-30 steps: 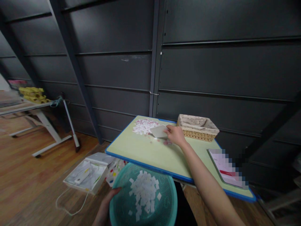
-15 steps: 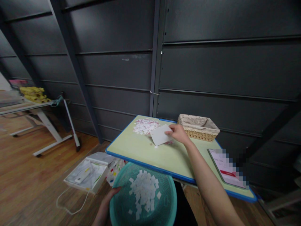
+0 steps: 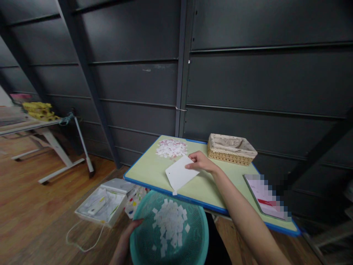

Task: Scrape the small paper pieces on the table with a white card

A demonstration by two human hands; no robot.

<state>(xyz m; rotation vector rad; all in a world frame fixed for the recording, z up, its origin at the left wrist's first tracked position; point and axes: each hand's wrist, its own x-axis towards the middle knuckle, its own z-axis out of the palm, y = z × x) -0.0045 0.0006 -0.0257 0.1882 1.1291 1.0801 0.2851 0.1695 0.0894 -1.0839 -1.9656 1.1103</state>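
My right hand (image 3: pixel 200 162) pinches a white card (image 3: pixel 180 173) by its right edge and holds it tilted over the pale green table (image 3: pixel 143 170). A small white paper piece (image 3: pixel 174 193) lies at the card's lower corner, by the table's blue front edge. My left hand (image 3: pixel 132 229) grips the rim of a teal plastic basket (image 3: pixel 194 221) just below that edge. Inside the basket lies a heap of small white paper pieces (image 3: pixel 171 222). Farther back on the table is a pile of white and reddish paper bits (image 3: pixel 171 148).
A lined wicker basket (image 3: pixel 231 156) stands at the table's back right. A tablet (image 3: pixel 264 200) lies at the right edge. On the floor at left sits an open white box (image 3: pixel 103 206) with a cord. Another wheeled table (image 3: pixel 52 141) is farther left, before a dark panelled wall (image 3: pixel 132 81).
My right hand has drawn the card toward the table's front edge, and the small paper piece has moved with it. My left hand and the teal basket have stayed nearly still.
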